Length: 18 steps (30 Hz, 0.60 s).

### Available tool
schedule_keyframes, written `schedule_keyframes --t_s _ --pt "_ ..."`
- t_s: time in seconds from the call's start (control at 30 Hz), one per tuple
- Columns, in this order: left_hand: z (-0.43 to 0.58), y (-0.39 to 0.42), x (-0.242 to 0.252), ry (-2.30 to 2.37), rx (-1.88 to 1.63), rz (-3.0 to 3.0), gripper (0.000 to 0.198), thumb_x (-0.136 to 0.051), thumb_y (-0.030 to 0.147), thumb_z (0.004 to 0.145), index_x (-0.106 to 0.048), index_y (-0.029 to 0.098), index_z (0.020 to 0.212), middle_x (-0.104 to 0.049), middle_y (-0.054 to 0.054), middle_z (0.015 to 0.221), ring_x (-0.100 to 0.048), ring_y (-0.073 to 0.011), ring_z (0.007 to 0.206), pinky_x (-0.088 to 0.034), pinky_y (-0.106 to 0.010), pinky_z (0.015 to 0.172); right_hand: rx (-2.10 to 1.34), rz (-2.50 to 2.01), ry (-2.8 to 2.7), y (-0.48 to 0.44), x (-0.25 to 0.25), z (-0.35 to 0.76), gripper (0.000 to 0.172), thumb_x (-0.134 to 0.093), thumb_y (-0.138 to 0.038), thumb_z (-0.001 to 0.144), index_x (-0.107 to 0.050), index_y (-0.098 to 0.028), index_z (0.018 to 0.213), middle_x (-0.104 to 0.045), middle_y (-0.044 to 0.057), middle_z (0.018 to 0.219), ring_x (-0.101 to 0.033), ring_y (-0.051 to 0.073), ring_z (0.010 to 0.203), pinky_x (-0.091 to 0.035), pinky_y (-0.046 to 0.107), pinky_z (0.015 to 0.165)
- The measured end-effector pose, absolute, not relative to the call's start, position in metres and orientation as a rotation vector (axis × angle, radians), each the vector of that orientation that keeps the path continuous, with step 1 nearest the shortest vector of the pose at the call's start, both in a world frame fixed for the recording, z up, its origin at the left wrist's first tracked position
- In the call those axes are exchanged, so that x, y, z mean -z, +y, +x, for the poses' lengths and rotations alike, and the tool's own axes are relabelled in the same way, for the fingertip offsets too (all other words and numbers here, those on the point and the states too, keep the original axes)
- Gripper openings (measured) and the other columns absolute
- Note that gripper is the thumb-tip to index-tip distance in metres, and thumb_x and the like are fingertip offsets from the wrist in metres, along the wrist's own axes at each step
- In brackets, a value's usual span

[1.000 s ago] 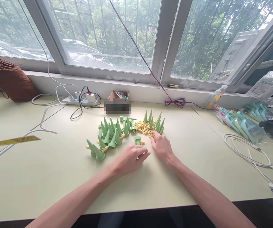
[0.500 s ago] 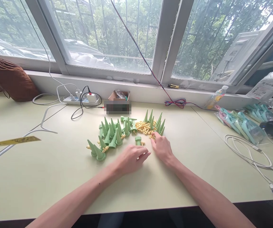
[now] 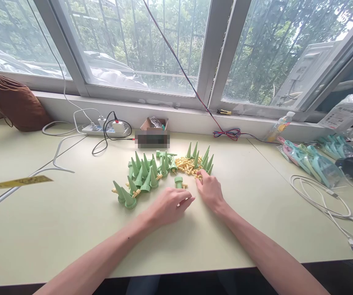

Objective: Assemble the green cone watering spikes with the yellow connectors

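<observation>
My left hand [image 3: 173, 204] rests low over the table with its fingers curled and the fingertips turned down; whatever they hold, if anything, is hidden. Just beyond it lies a green spike cap [image 3: 178, 182] with a yellow valve piece [image 3: 185, 186] at its side. My right hand [image 3: 209, 189] reaches the near edge of a heap of small yellow plastic pieces [image 3: 186, 165], its thumb and fingers pinched together at one of them. Green plastic cone spikes [image 3: 145, 170] stand grouped left of the heap, some with yellow pieces fitted. More green cones [image 3: 206, 159] stand behind my right hand.
At the back are a small cardboard box [image 3: 154, 123], a power strip [image 3: 104, 129] and a coil of red-blue wire [image 3: 227, 133]. A bottle [image 3: 280, 126], bagged pastel plastic items [image 3: 313, 162] and a white cable [image 3: 320, 196] lie right. A brown bag [image 3: 14, 102] sits left.
My right hand has shifted very slightly at the edge of the yellow heap. My left hand and the green cones stay where they were.
</observation>
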<state>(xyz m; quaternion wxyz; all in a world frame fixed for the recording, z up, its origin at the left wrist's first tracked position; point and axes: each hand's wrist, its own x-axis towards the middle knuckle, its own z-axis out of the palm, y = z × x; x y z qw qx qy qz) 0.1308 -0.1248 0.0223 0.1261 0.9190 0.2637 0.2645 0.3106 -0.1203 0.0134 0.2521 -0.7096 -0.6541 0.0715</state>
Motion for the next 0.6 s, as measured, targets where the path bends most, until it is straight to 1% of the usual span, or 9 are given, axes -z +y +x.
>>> schedule_keyframes --t_s 0.1,0.17,0.27,0.3,0.37,0.47,0.6 --pt "0.131 -0.125 -0.021 0.812 -0.811 2.655 0.037 -0.042 0.025 0.098 -0.056 0.016 0.065 -0.051 0.001 0.060 -0.039 -0.0097 0.053 -0.030 -0.026 0.054 -0.207 -1.881 -1.737 -0.120 -0.013 0.311 0.020 -0.052 -0.019 0.090 -0.062 -0.020 0.107 -0.056 -0.003 0.056 -0.051 0.015 0.051 -0.033 0.022 0.054" --pt "0.131 -0.124 -0.021 0.863 -0.860 2.614 0.035 -0.043 0.024 0.098 -0.058 0.016 0.068 -0.054 0.001 0.062 -0.041 -0.0095 0.053 -0.031 -0.025 0.054 -0.230 -1.794 -1.707 -0.119 -0.012 0.311 0.018 -0.052 -0.020 0.090 -0.062 -0.020 0.105 -0.051 -0.005 0.053 -0.048 0.014 0.048 -0.034 0.022 0.054" --pt "0.131 -0.121 -0.020 0.964 -0.955 2.496 0.021 -0.046 0.024 0.097 -0.064 0.018 0.087 -0.058 0.002 0.065 -0.045 -0.0091 0.054 -0.035 -0.023 0.055 -0.291 -1.576 -1.676 -0.120 -0.011 0.311 0.016 -0.050 -0.024 0.090 -0.061 -0.020 0.100 -0.040 -0.009 0.049 -0.041 0.012 0.045 -0.035 0.022 0.054" --pt "0.131 -0.119 -0.020 0.995 -0.997 2.445 0.016 -0.048 0.024 0.096 -0.063 0.018 0.095 -0.058 0.002 0.065 -0.046 -0.0088 0.053 -0.036 -0.022 0.055 -0.313 -1.501 -1.673 -0.121 -0.011 0.310 0.016 -0.050 -0.026 0.091 -0.061 -0.019 0.099 -0.037 -0.009 0.048 -0.039 0.012 0.044 -0.035 0.022 0.053" --pt "0.132 -0.117 -0.022 1.047 -1.095 2.341 0.015 -0.052 0.027 0.094 -0.059 0.020 0.106 -0.058 0.004 0.066 -0.044 -0.0075 0.049 -0.037 -0.021 0.052 -0.359 -1.369 -1.685 -0.123 -0.010 0.308 0.017 -0.050 -0.029 0.091 -0.061 -0.019 0.100 -0.034 -0.010 0.049 -0.037 0.011 0.044 -0.035 0.022 0.052" --pt "0.131 -0.115 -0.026 1.077 -1.208 2.211 0.019 -0.055 0.031 0.093 -0.054 0.019 0.108 -0.057 0.005 0.070 -0.040 -0.0053 0.044 -0.036 -0.020 0.048 -0.433 -1.234 -1.732 -0.126 -0.010 0.304 0.018 -0.052 -0.032 0.092 -0.061 -0.019 0.100 -0.035 -0.010 0.050 -0.035 0.010 0.044 -0.034 0.021 0.051" --pt "0.131 -0.114 -0.028 1.090 -1.223 2.149 0.018 -0.053 0.032 0.094 -0.052 0.019 0.107 -0.058 0.004 0.073 -0.038 -0.0041 0.042 -0.036 -0.019 0.046 -0.496 -1.146 -1.766 -0.128 -0.010 0.301 0.016 -0.053 -0.031 0.093 -0.062 -0.019 0.098 -0.033 -0.010 0.050 -0.033 0.010 0.045 -0.033 0.021 0.050"
